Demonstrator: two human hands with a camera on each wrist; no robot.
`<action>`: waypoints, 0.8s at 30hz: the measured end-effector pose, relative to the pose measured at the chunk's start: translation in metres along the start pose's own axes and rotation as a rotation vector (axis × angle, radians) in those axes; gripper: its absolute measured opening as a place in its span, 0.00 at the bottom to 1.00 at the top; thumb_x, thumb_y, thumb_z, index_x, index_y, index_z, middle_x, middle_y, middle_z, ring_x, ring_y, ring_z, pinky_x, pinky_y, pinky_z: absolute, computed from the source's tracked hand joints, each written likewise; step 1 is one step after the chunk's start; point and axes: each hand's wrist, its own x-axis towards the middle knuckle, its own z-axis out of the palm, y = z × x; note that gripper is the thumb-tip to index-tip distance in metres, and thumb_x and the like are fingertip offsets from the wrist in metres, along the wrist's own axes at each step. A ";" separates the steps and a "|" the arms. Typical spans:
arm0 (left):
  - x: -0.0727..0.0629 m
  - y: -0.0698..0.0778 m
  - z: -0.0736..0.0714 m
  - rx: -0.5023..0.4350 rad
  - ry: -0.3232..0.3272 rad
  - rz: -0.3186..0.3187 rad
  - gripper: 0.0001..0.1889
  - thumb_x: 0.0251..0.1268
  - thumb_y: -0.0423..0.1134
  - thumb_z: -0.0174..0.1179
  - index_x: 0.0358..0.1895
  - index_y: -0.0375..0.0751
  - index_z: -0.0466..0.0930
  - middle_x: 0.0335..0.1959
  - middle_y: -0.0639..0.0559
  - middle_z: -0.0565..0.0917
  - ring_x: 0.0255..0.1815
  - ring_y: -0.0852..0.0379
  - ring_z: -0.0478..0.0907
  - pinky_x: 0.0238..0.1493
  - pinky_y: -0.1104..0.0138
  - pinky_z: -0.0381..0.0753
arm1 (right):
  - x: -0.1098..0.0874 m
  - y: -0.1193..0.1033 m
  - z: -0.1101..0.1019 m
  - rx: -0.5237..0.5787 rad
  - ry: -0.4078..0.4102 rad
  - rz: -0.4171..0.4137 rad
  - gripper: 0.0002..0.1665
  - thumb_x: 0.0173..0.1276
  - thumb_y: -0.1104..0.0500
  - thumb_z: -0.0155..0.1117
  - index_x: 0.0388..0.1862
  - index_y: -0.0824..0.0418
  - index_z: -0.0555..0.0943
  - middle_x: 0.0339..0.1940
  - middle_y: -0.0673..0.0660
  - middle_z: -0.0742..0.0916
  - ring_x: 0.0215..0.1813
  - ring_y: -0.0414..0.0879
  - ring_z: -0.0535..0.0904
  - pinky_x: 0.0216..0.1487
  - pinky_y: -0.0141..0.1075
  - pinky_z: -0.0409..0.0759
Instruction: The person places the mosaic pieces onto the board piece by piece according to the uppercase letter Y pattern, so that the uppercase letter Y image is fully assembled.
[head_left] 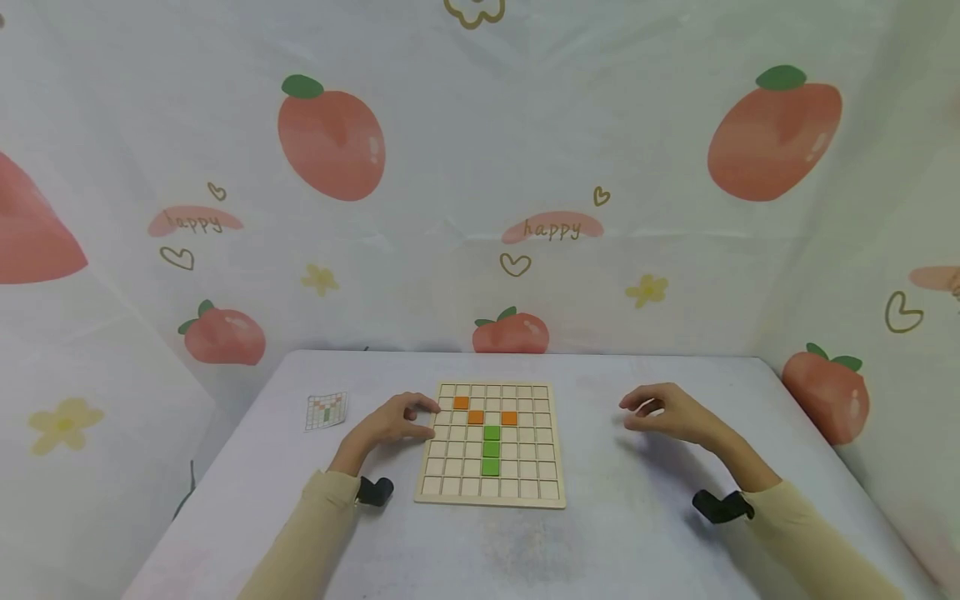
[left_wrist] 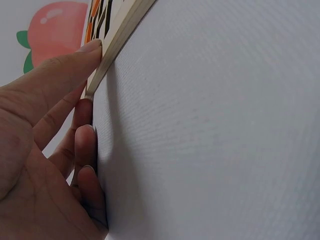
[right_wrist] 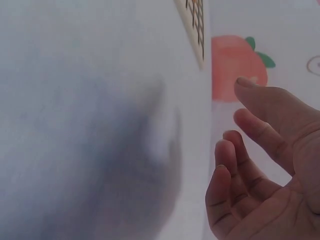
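Observation:
A square wooden grid board (head_left: pixel 528 472) lies flat on the table. Three orange tiles (head_left: pixel 461 403) sit in its upper cells, and three green tiles (head_left: pixel 491 449) form a column below them. My left hand (head_left: pixel 395 419) is at the board's left edge. In the left wrist view, the thumb (left_wrist: pixel 90 50) touches the wooden rim (left_wrist: pixel 120 30), while the other fingers are loosely bent beside it. Well to the right of the board, my right hand (head_left: pixel 670 412) hovers over the table, holding nothing, with thumb and fingers apart and relaxed.
A small card (head_left: pixel 326 411) printed with a grid pattern in orange and green lies left of my left hand. The white table (head_left: pixel 622 533) ends at a cloth backdrop (head_left: pixel 450 142) with fruit prints, which also hangs on both sides. Black straps (head_left: pixel 723 506) sit at both wrists.

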 end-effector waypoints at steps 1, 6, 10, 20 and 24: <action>0.000 0.000 0.000 -0.002 0.000 -0.004 0.18 0.56 0.36 0.77 0.51 0.44 0.86 0.56 0.47 0.80 0.50 0.47 0.72 0.55 0.49 0.73 | -0.003 0.002 -0.002 -0.002 0.001 0.002 0.20 0.65 0.59 0.76 0.50 0.70 0.84 0.49 0.65 0.85 0.45 0.53 0.82 0.44 0.37 0.81; 0.000 0.000 0.001 -0.007 -0.004 -0.015 0.19 0.55 0.36 0.77 0.51 0.44 0.86 0.58 0.46 0.79 0.49 0.48 0.72 0.54 0.50 0.73 | -0.018 0.008 -0.014 -0.018 0.023 0.029 0.19 0.65 0.60 0.75 0.50 0.70 0.84 0.47 0.64 0.85 0.45 0.52 0.82 0.37 0.36 0.80; 0.000 -0.001 0.000 -0.014 0.000 -0.015 0.19 0.55 0.36 0.77 0.51 0.44 0.86 0.57 0.47 0.79 0.49 0.47 0.71 0.54 0.50 0.73 | -0.029 0.016 -0.025 -0.024 0.056 0.078 0.19 0.65 0.59 0.75 0.50 0.70 0.84 0.47 0.64 0.85 0.45 0.52 0.83 0.32 0.34 0.80; -0.001 0.001 -0.001 -0.015 -0.005 -0.004 0.19 0.56 0.35 0.77 0.51 0.43 0.85 0.58 0.46 0.79 0.50 0.47 0.72 0.55 0.49 0.73 | -0.058 0.043 -0.048 -0.081 0.096 0.044 0.18 0.65 0.63 0.75 0.50 0.71 0.83 0.48 0.65 0.86 0.44 0.45 0.83 0.39 0.33 0.82; -0.001 0.002 -0.002 -0.011 -0.007 0.010 0.19 0.56 0.35 0.77 0.51 0.43 0.85 0.57 0.46 0.79 0.49 0.47 0.73 0.55 0.49 0.73 | -0.068 0.051 -0.054 -0.094 0.108 0.007 0.18 0.62 0.66 0.76 0.49 0.71 0.83 0.48 0.64 0.86 0.44 0.43 0.83 0.40 0.32 0.81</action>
